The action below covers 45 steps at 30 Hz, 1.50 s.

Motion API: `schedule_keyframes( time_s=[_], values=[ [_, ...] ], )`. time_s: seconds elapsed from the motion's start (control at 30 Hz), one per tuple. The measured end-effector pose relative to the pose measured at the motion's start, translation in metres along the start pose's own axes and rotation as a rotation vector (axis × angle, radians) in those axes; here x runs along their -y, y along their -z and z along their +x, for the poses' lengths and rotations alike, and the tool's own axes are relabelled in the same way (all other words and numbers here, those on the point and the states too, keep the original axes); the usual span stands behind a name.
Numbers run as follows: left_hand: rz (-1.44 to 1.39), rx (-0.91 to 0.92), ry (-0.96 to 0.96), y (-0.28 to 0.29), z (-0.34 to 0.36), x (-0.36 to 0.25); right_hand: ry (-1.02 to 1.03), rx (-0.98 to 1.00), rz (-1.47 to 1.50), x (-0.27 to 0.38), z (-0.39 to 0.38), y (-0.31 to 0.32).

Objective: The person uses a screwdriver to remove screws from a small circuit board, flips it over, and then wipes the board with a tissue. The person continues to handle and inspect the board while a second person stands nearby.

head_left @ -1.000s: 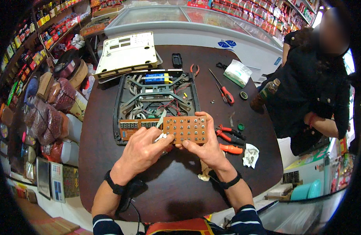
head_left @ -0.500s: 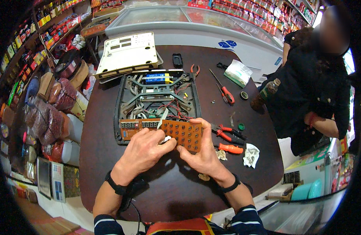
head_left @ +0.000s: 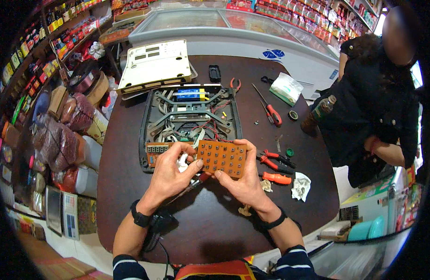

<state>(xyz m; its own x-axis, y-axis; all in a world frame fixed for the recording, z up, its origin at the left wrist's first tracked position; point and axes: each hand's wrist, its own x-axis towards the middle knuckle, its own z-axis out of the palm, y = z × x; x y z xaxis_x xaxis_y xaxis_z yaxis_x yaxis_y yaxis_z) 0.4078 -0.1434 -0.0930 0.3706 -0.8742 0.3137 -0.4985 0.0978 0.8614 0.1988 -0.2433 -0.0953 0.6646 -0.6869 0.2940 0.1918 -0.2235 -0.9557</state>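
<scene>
My right hand (head_left: 243, 179) grips the right end of an orange circuit board (head_left: 224, 157) with rows of small black push buttons, thumb on its lower edge. A crumpled white tissue (head_left: 182, 162) is held in the curled fingers of my left hand (head_left: 173, 172), whose thumb tip is at the board's left side. Behind that hand, the board's section with digit displays (head_left: 158, 149) is partly covered. Just beyond lies an opened scale base (head_left: 147, 116) with a metal frame, wires and a blue battery (head_left: 189, 94). A thin tool with a red part shows partly below the hands.
A white scale cover (head_left: 152, 70) lies at the table's far left. On the right are a red screwdriver (head_left: 273, 114), red-handled pliers (head_left: 270, 163), an orange handle (head_left: 276, 178), tape (head_left: 293, 115) and crumpled tissue (head_left: 301, 186). A person in black (head_left: 369, 102) stands at the right edge beside a bottle (head_left: 323, 106).
My left hand has drawn back left from the board's face and turned, so its thumb and the tissue show more. My right hand keeps its grip, and the board's buttons show more fully.
</scene>
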Motion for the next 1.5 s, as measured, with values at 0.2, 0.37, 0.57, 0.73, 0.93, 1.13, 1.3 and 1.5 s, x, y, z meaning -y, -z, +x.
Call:
schedule_keyframes(
  time_s=[0.2, 0.37, 0.57, 0.73, 0.93, 1.13, 1.3, 1.5],
  values=[
    [-0.046, 0.051, 0.103, 0.001, 0.000, 0.003, -0.094, 0.037, 0.140, 0.002, -0.001, 0.000],
    [-0.020, 0.062, 0.061, 0.002, 0.000, 0.007, -0.037, 0.039, 0.029, -0.004, -0.005, -0.004],
    [-0.069, 0.086, 0.055, 0.005, 0.001, 0.008, 0.032, 0.029, -0.038, -0.008, -0.007, -0.009],
    [0.046, 0.144, 0.091, 0.016, 0.001, 0.000, -0.148, 0.034, 0.280, -0.004, -0.008, -0.009],
    [0.031, 0.146, -0.001, 0.025, 0.003, -0.004, -0.122, 0.054, 0.252, -0.009, -0.007, -0.005],
    [0.126, 0.171, 0.023, 0.039, 0.001, -0.010, -0.117, 0.099, 0.322, -0.014, -0.004, 0.001],
    [0.154, 0.167, 0.004, 0.040, 0.001, -0.016, -0.171, 0.104, 0.417, -0.014, -0.001, 0.001],
    [0.178, 0.191, 0.015, 0.040, -0.002, -0.023, -0.227, 0.106, 0.447, -0.015, -0.001, 0.003]
  ],
)
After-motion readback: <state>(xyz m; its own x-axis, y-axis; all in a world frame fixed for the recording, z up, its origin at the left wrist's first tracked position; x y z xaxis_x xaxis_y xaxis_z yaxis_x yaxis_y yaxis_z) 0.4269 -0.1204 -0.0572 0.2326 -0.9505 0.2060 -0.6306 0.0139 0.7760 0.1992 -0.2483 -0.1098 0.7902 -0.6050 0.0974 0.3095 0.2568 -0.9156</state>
